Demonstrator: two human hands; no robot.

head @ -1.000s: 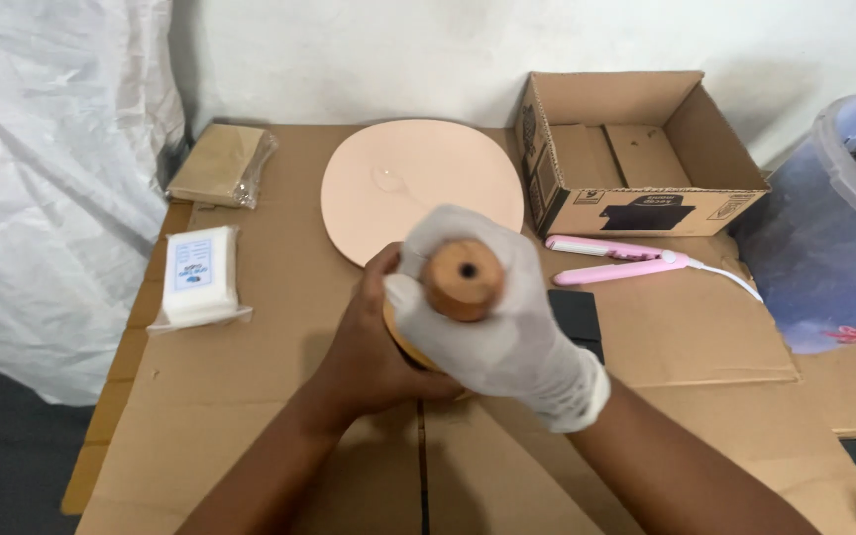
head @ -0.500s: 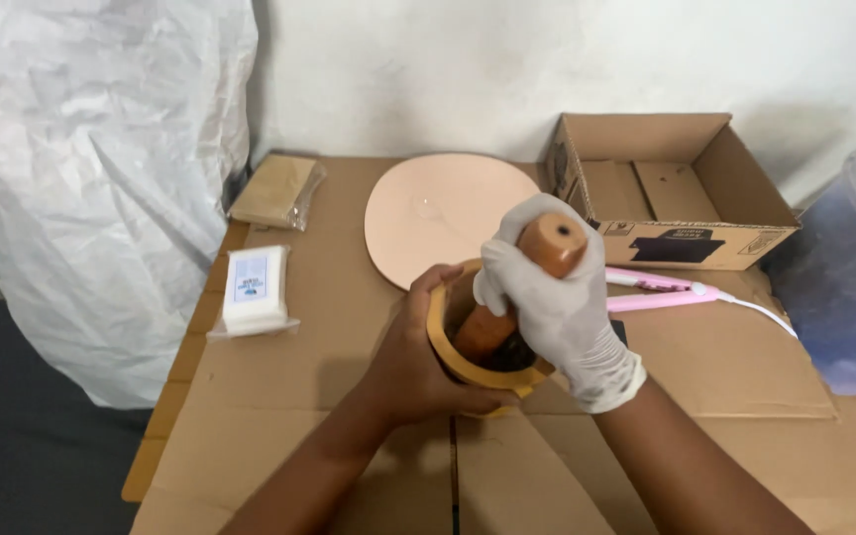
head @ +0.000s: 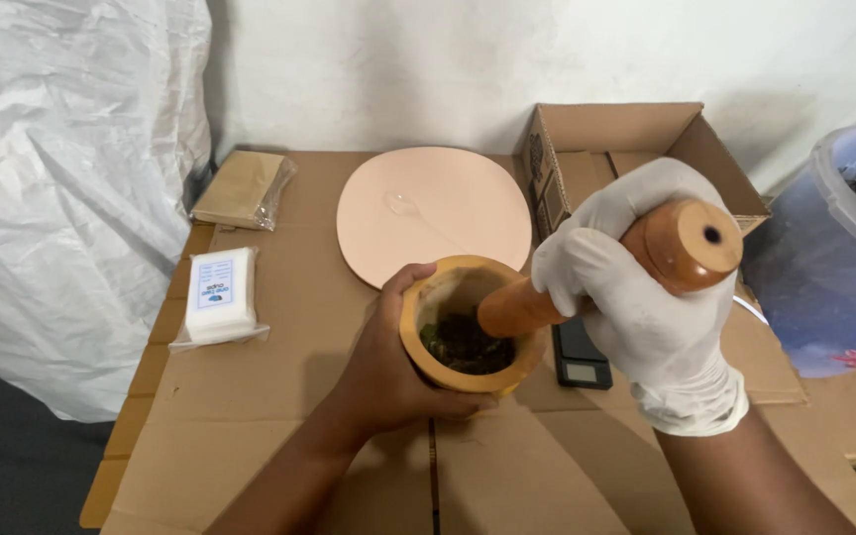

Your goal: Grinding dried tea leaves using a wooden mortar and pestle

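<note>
Head camera, looking down at a tabletop (head: 250, 436) covered in flattened brown cardboard.

Near the middle, toward the front edge, stands a round yellow-brown wooden mortar (head: 468, 332) holding dark crushed leafy material. The bare left hand (head: 393, 367) wraps around the mortar's left wall, fingers curled beneath its base and thumb on the rim, apparently to brace it against tipping. The right hand (head: 646, 307), in a white disposable glove, has its fingers closed around the thick upper end of a reddish-brown wooden pestle (head: 606, 272). The pestle slants down to the left, its narrow end inside the bowl; whether it touches the contents is hidden.

Just behind the mortar lies a flat, round pale-pink plate (head: 433, 213). At the back right corner sits an open brown cardboard box (head: 626, 134). A small black digital scale (head: 582, 359) lies just right of the mortar. Along the left edge rest a white wrapped packet (head: 220, 295) and, further back, a tan packet in clear film (head: 245, 188). A translucent blue plastic tub (head: 839, 267) stands beyond the right edge; white plastic sheeting (head: 61, 178) hangs on the left.
</note>
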